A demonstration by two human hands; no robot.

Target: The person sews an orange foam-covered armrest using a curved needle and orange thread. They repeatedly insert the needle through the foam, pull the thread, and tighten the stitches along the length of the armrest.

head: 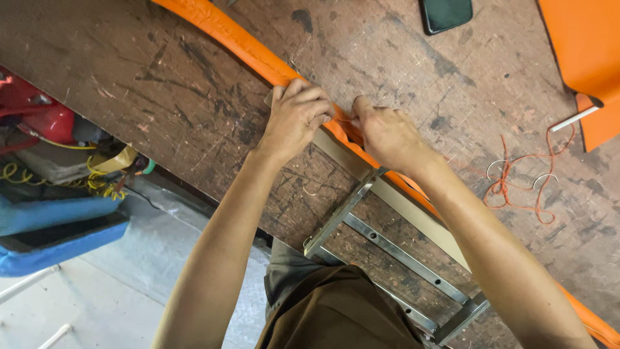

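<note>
A long orange padded strip (pixel 226 35) runs diagonally across the scratched wooden workbench (pixel 161 77), lying along a metal frame (pixel 387 242). My left hand (pixel 296 116) is closed over the strip and the frame's rail near the middle of the bench. Just to its right, my right hand (pixel 386 132) pinches the strip, with a thin orange thread (pixel 345 121) between the two hands. The part of the strip under my hands is hidden.
A tangle of orange thread (pixel 523 184) lies right of my forearm. An orange sheet (pixel 584 58) with a metal rod (pixel 573 119) sits at top right, and a dark phone (pixel 445 14) at the top. Left of the bench are red and blue items and yellow cables (pixel 97 184).
</note>
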